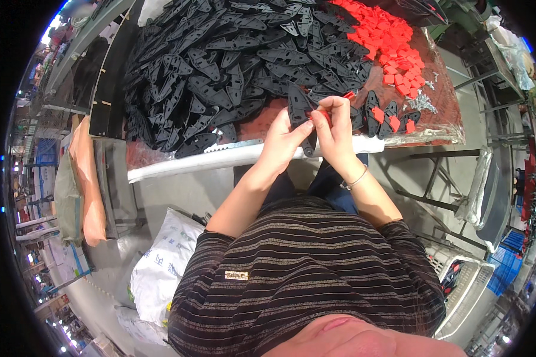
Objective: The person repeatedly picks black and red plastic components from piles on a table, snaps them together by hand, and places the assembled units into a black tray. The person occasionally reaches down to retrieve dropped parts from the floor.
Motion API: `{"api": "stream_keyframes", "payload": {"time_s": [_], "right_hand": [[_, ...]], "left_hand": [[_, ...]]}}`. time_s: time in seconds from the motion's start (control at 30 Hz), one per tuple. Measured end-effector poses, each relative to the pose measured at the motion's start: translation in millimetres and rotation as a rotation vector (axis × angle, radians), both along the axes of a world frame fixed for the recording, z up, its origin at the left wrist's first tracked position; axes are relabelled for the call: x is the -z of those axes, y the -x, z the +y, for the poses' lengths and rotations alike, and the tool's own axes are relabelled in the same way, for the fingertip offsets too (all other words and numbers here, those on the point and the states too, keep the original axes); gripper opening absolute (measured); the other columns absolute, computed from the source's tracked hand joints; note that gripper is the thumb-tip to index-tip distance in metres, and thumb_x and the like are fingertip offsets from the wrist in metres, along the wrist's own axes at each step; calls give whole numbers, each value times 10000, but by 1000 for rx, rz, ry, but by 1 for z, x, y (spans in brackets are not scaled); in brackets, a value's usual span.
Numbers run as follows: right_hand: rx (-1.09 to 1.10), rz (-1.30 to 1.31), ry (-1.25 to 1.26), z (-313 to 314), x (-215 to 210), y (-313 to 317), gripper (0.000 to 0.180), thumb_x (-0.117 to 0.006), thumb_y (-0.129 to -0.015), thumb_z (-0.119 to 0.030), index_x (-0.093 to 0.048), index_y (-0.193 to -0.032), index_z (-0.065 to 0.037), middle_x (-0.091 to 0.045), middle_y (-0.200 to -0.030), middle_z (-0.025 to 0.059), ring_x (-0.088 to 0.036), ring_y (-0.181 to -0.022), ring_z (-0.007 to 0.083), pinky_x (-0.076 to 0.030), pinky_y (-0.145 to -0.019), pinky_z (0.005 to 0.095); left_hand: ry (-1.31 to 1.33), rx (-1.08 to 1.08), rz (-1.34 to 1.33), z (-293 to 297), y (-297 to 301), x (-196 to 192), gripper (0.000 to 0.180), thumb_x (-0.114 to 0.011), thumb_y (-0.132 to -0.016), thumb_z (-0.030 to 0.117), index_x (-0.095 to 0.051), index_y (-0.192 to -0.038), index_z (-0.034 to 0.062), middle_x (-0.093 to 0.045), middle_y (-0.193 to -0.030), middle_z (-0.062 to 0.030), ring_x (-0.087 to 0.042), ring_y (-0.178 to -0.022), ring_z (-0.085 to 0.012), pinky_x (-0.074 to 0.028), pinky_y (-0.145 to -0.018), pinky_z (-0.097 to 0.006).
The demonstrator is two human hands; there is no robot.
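Observation:
Near the table's front edge, my left hand (pixel 283 140) grips a flat black plastic part (pixel 298 102) with holes, its tapered end up. My right hand (pixel 336 134) is closed against the same part, thumb and forefinger pinching a small red plastic piece (pixel 326 114) at its side. My fingers partly hide where the two pieces meet. Just right of that hand lie several black parts (pixel 373 122) with red pieces (pixel 394 123) on them. Beyond both hands spreads a big heap of similar black parts (pixel 220 65).
Red pieces (pixel 399 62) are piled at the far right of the table, beside small metal bits (pixel 421 102). A white padded strip (pixel 208 159) runs along the front edge. A white sack (pixel 164 262) stands at lower left, a pale plastic basket (pixel 467 291) at lower right.

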State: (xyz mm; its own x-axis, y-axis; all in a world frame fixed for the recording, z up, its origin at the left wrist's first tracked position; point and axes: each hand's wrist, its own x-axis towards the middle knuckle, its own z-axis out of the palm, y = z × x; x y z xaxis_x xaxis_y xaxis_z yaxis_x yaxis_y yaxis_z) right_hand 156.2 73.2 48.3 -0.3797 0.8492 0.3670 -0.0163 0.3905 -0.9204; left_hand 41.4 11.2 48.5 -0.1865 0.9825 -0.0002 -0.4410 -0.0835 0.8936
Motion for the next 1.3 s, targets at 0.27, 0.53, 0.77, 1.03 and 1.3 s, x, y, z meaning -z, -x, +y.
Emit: {"api": "stream_keyframes", "payload": {"time_s": [0.27, 0.53, 0.77, 1.03, 1.3], "right_hand": [[-131, 182, 217, 16, -10, -7, 520, -533, -910, -200, -277, -1329, -30, -484, -1043, 93, -502, -915, 142, -433, -824, 280], [-444, 305, 469, 10, -11, 3, 345, -431, -953, -191, -399, -1246, -11, -540, -935, 108, -560, -917, 182, -453, -828, 306], [-73, 418, 385, 1, 3, 9, 126, -465, -943, -131, -449, -878, -24, -514, -664, 36, -539, -598, 111, -463, -596, 242], [224, 28, 111, 37, 21, -43, 180, -474, -936, -151, -479, -1061, -21, -569, -884, 60, -568, -801, 125, -471, -697, 255], [552, -661, -199, 54, 30, -118, 259, -522, -834, -85, -537, -1083, -12, -585, -1005, 193, -538, -977, 360, -433, -832, 418]], "left_hand": [[39, 100, 63, 3, 1, 12, 333, -583, -898, 137, -462, -1185, 19, -535, -1124, -42, -502, -1013, -106, -413, -892, -268], [29, 153, 336, -3, -8, 9, 579, -531, -923, 167, -241, -1380, -40, -369, -1335, -85, -352, -1230, -163, -307, -1018, -303], [-31, 221, 356, -2, -22, 21, 590, -418, -967, 137, -89, -1432, -15, -201, -1451, -102, -184, -1344, -165, -235, -1073, -295], [144, 329, -133, 24, -48, 34, 428, -458, -960, 171, -334, -1340, 17, -457, -1242, -64, -455, -1119, -131, -380, -945, -276], [26, 207, 497, 80, -69, 47, 296, -524, -901, 218, -510, -1033, -47, -590, -932, -144, -575, -874, -203, -453, -784, -333]]}}
